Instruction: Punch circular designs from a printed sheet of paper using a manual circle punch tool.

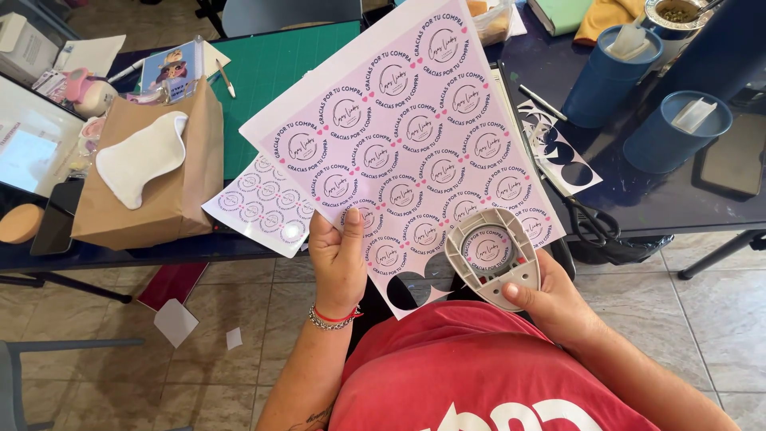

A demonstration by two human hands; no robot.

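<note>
My left hand (pixel 339 259) grips the lower edge of a pink sheet (pixel 407 136) printed with several round labels, thumb on top. The sheet is held over the table edge, and two round holes are cut out along its bottom edge. My right hand (pixel 550 303) holds a grey circle punch (pixel 493 255) clamped over the sheet's lower right part, with one round label framed in its window.
A second label sheet (pixel 259 203) lies on the dark table (pixel 678 199) beside a brown paper bag (pixel 171 175) and a green cutting mat (pixel 275 76). Two blue containers (pixel 674 132), black scissors (pixel 590 223) and a punched scrap (pixel 558 152) sit at right. Paper scraps (pixel 175 321) lie on the tiled floor.
</note>
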